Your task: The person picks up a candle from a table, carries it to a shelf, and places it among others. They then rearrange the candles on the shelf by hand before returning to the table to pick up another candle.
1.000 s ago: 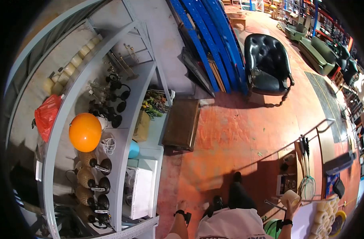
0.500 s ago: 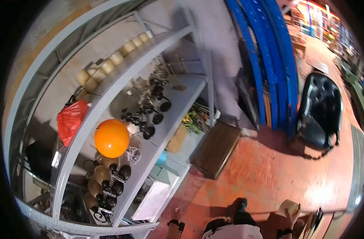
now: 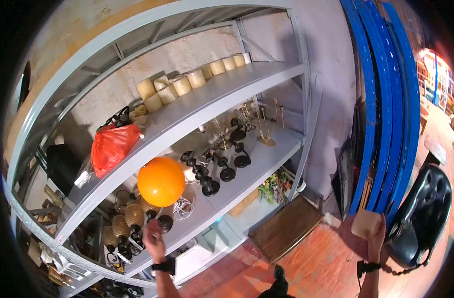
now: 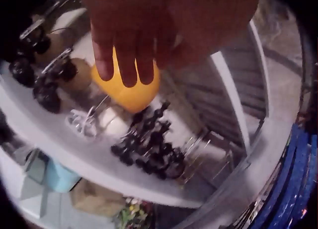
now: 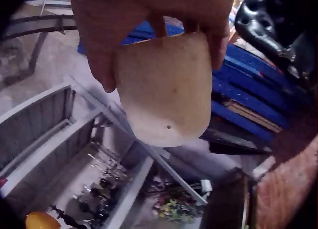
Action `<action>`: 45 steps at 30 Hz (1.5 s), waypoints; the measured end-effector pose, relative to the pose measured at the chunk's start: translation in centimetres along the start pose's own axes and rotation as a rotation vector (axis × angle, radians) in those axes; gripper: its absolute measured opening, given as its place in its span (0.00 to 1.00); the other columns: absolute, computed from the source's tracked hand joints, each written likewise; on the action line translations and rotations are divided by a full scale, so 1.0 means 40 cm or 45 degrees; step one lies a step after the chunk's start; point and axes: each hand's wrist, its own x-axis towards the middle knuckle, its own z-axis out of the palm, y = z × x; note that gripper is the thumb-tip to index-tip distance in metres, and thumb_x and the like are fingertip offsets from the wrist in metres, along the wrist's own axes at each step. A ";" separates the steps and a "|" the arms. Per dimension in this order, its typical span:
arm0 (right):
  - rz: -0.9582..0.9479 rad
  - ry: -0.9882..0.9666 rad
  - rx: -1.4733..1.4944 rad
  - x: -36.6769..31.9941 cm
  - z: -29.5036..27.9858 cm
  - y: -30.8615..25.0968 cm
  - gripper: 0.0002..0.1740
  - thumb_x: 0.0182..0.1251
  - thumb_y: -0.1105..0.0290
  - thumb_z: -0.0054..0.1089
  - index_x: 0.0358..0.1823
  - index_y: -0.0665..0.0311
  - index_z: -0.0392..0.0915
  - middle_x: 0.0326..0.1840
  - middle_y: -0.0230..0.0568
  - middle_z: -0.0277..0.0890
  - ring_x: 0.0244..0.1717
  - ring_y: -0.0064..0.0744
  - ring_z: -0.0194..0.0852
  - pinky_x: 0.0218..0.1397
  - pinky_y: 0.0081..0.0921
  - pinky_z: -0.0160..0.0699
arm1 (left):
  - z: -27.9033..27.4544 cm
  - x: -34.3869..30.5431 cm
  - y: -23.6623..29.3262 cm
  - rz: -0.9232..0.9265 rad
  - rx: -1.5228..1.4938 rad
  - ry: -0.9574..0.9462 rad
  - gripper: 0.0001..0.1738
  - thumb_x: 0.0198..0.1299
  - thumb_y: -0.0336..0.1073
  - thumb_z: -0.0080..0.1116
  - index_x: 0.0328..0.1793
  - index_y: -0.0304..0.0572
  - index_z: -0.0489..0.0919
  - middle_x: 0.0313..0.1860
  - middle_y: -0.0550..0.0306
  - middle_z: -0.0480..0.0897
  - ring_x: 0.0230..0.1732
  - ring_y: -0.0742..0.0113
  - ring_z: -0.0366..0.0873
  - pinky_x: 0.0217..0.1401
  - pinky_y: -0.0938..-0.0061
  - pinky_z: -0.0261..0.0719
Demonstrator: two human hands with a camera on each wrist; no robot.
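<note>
Gripping one cream wax block [image 3: 362, 223] in right hand [image 3: 376, 237], lower right of the head view, between blue beams and black armchair as seen there; fingers and thumb curled round opposite sides, block filling centre of the right wrist view. Reading left hand [image 3: 154, 241] as open and holding nothing: fingers extended downward in the left wrist view, near dark lamps [image 3: 123, 248] at lower left of the head view; contact with lamps, cannot tell. Counting one orange ball [image 3: 161, 182], left of centre, in front of shelving, overlapped by left fingers in the left wrist view. Counting one red bag [image 3: 113, 149] at left end of upper shelf [image 3: 202, 101]; along same shelf, toward upper centre, roughly ten pale blocks [image 3: 196, 78], some overlapping. Noting one white cable coil [image 3: 182, 208] just beside ball, on middle shelf; several black holders [image 3: 227, 173] to right, too crowded for exact count. Logging one wooden cabinet [image 3: 286, 227] at lower centre-right, one black armchair [image 3: 421, 218] at right edge, several upright blue beams [image 3: 370, 99] at upper right, one black wristband on each wrist.
</note>
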 end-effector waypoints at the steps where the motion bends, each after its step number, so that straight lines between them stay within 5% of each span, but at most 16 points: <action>1: -0.030 -0.035 0.010 0.117 0.121 -0.133 0.50 0.42 0.68 0.73 0.69 0.61 0.55 0.64 0.38 0.60 0.64 0.37 0.58 0.65 0.33 0.61 | 0.042 0.095 0.066 0.067 0.017 0.085 0.12 0.60 0.22 0.47 0.50 0.30 0.74 0.48 0.51 0.79 0.49 0.66 0.76 0.53 0.74 0.71; 5: -0.341 -0.303 -0.232 0.387 0.263 -0.256 0.53 0.40 0.69 0.73 0.70 0.64 0.52 0.63 0.42 0.61 0.63 0.36 0.60 0.65 0.31 0.61 | 0.149 0.348 0.238 0.255 0.148 0.182 0.11 0.62 0.25 0.48 0.50 0.31 0.74 0.47 0.50 0.79 0.49 0.65 0.75 0.53 0.73 0.70; 8: -0.423 -0.579 0.184 0.513 0.400 -0.381 0.57 0.37 0.71 0.75 0.71 0.63 0.50 0.61 0.42 0.63 0.62 0.35 0.61 0.65 0.31 0.60 | 0.229 0.471 0.255 0.435 0.434 0.171 0.12 0.61 0.27 0.49 0.51 0.33 0.73 0.46 0.51 0.79 0.50 0.62 0.75 0.54 0.71 0.70; 10: -0.465 -0.609 0.059 0.582 0.477 -0.460 0.58 0.36 0.71 0.75 0.71 0.63 0.49 0.61 0.43 0.63 0.62 0.35 0.61 0.67 0.31 0.58 | 0.279 0.509 0.255 0.363 0.472 0.175 0.14 0.59 0.26 0.51 0.52 0.33 0.73 0.47 0.49 0.79 0.51 0.60 0.75 0.56 0.70 0.69; 12: -0.541 -0.741 0.032 0.664 0.549 -0.508 0.57 0.37 0.71 0.74 0.71 0.63 0.49 0.61 0.43 0.62 0.63 0.35 0.60 0.68 0.31 0.56 | 0.354 0.582 0.266 0.591 0.463 0.187 0.16 0.58 0.26 0.52 0.54 0.34 0.72 0.49 0.47 0.78 0.53 0.56 0.75 0.57 0.69 0.68; 17: -0.706 -0.916 -0.077 0.909 0.755 -0.566 0.57 0.37 0.70 0.75 0.71 0.62 0.49 0.60 0.44 0.63 0.62 0.36 0.62 0.68 0.31 0.57 | 0.470 0.659 0.240 0.613 0.713 0.239 0.19 0.59 0.31 0.54 0.57 0.35 0.70 0.52 0.44 0.76 0.56 0.45 0.71 0.59 0.63 0.67; 21: -0.777 -1.016 -0.065 1.068 0.949 -0.615 0.55 0.38 0.71 0.73 0.71 0.60 0.50 0.58 0.42 0.63 0.61 0.35 0.61 0.67 0.31 0.57 | 0.547 0.691 0.206 0.535 0.916 0.389 0.22 0.61 0.38 0.52 0.61 0.38 0.69 0.55 0.44 0.74 0.59 0.47 0.69 0.62 0.60 0.64; 24: -0.862 -1.067 -0.063 1.191 1.105 -0.619 0.54 0.40 0.66 0.74 0.70 0.61 0.51 0.59 0.46 0.64 0.61 0.39 0.62 0.66 0.32 0.59 | 0.575 0.706 0.187 0.581 1.402 0.453 0.21 0.62 0.40 0.50 0.59 0.39 0.71 0.54 0.45 0.76 0.57 0.48 0.71 0.63 0.59 0.64; 29: -1.048 -1.108 -0.290 1.347 1.352 -0.638 0.56 0.39 0.55 0.75 0.69 0.66 0.52 0.64 0.57 0.61 0.65 0.47 0.59 0.68 0.35 0.57 | 0.592 0.707 0.201 0.336 1.378 0.369 0.17 0.62 0.39 0.47 0.53 0.39 0.75 0.48 0.47 0.79 0.51 0.51 0.75 0.65 0.57 0.63; 32: -1.061 -1.217 -0.282 1.414 1.529 -0.615 0.55 0.40 0.61 0.75 0.70 0.65 0.51 0.64 0.54 0.61 0.66 0.43 0.59 0.67 0.31 0.57 | 0.586 0.701 0.214 0.207 1.379 0.291 0.16 0.61 0.37 0.46 0.51 0.38 0.75 0.49 0.46 0.79 0.51 0.50 0.75 0.65 0.56 0.63; 36: -1.034 -1.319 -0.427 1.494 1.758 -0.568 0.57 0.37 0.55 0.75 0.68 0.67 0.53 0.64 0.57 0.62 0.66 0.46 0.59 0.67 0.32 0.58 | 0.596 0.712 0.213 0.180 1.373 0.309 0.15 0.57 0.34 0.47 0.48 0.38 0.75 0.48 0.46 0.79 0.52 0.47 0.74 0.65 0.55 0.63; 45: -0.962 -1.503 -0.405 1.495 2.098 -0.514 0.53 0.35 0.60 0.75 0.66 0.69 0.58 0.66 0.54 0.61 0.67 0.43 0.57 0.68 0.30 0.57 | 0.587 0.721 0.214 0.258 1.400 0.235 0.12 0.53 0.34 0.48 0.41 0.38 0.77 0.45 0.49 0.80 0.49 0.51 0.76 0.61 0.57 0.68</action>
